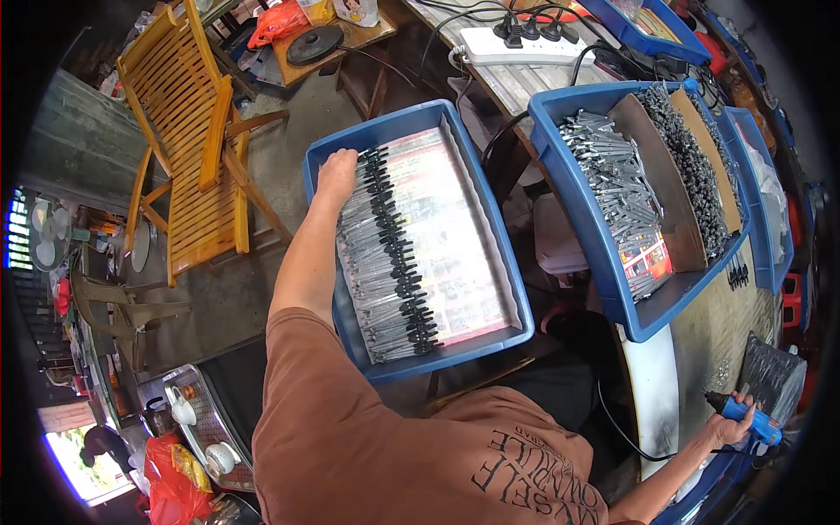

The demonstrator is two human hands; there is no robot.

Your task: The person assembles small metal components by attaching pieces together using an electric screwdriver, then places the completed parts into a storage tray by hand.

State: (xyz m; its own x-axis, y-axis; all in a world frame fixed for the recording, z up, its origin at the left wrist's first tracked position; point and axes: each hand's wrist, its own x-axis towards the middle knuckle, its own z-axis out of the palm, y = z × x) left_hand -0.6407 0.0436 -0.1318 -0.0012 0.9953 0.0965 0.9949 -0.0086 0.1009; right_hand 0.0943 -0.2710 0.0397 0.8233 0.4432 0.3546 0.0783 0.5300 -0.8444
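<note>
From the head view, my left hand (337, 171) rests fingers-down on the far end of the row of black-tipped metal parts (385, 262) filling the left side of the blue tray (490, 227); whether it grips any I cannot tell. My right hand (731, 427) has its grip closed around a blue power tool (752, 418) at the desk's (726, 324) near edge, well apart from the tray.

A single view comes from a wide fisheye camera worn on the person's head, looking steeply down over the left shoulder and the brown shirt (411, 455). It sits close above the body, so the shirt fills the lower middle, while the left hand (337, 171) lies farther out near the centre, at the far end of a blue tray (503, 254), and the right hand (731, 427) sits at the lower right rim. The picture is upright and unmirrored. Straight edges bend toward the dark round border: the work surface (726, 324) curves along the right, and the concrete floor (289, 149) and a wooden folding chair (188, 131) bow at the upper left.
</note>
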